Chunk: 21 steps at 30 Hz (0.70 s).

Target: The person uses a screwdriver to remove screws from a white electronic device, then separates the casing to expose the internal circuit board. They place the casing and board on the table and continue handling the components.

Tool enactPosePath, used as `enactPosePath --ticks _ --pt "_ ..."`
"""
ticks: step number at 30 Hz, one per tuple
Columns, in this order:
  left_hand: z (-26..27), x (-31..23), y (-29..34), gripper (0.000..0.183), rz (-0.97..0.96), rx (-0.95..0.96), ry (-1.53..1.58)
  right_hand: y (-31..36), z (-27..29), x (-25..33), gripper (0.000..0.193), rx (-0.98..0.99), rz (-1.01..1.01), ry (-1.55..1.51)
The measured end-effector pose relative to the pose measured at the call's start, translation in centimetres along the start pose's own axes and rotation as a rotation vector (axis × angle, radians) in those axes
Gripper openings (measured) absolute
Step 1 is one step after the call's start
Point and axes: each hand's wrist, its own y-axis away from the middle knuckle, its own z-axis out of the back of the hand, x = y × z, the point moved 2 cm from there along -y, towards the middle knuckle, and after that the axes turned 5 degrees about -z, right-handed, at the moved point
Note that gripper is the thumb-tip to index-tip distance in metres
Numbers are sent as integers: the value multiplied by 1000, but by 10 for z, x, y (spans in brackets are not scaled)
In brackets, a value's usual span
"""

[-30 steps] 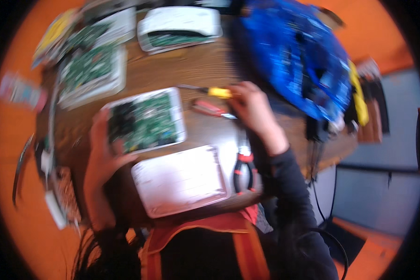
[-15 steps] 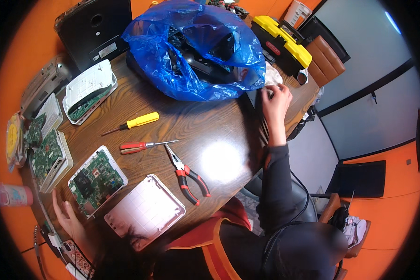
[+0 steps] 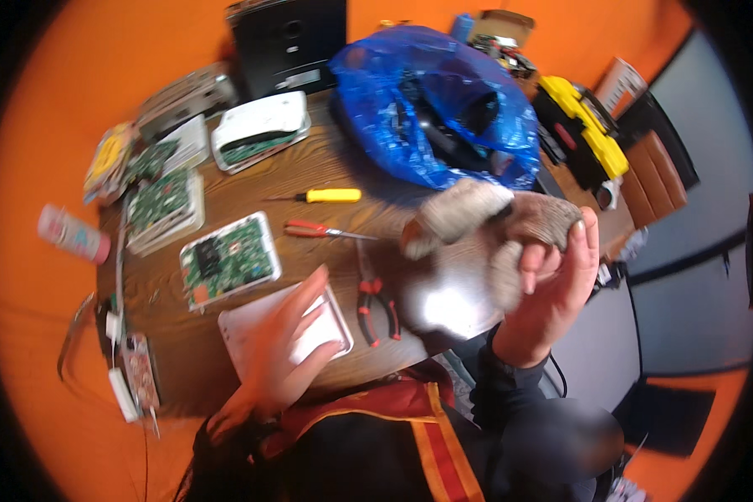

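Note:
My right hand is raised over the right part of the table, closed on a grey-beige cloth. The cloth looks soft and bunched, spreads in several lobes and is blurred, so its exact kind is unclear. Fingers stretched and apart, my left hand hovers over a white plastic cover, hiding part of it, and holds nothing. A green circuit board in a white casing lies just beyond. Nearby on the wood lie red-and-black pliers, a red screwdriver and a yellow screwdriver.
A blue plastic bag with black devices inside stands at the back. More opened white devices and boards line the left side. A yellow-and-black toolbox sits at the right back. A pink-and-white bottle is far left.
My right hand has come back from beside the blue bag, bringing the cloth toward me. My left hand has moved right from the table's left edge to above the cover. The view has shifted.

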Motion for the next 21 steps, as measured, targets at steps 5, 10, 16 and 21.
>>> enactPosePath --ticks 5,10,16,21 --pt "-34 13 -26 76 30 -284 757 15 7 -14 25 -62 -412 -342" --pt "-43 19 -27 41 79 -411 1129 6 4 -35 24 206 -482 -450" --pt "-71 25 -30 35 200 -419 1052 44 -7 -25 34 674 476 1103" --pt "-83 41 -23 29 398 -231 935 61 13 -72 21 642 29 1144"
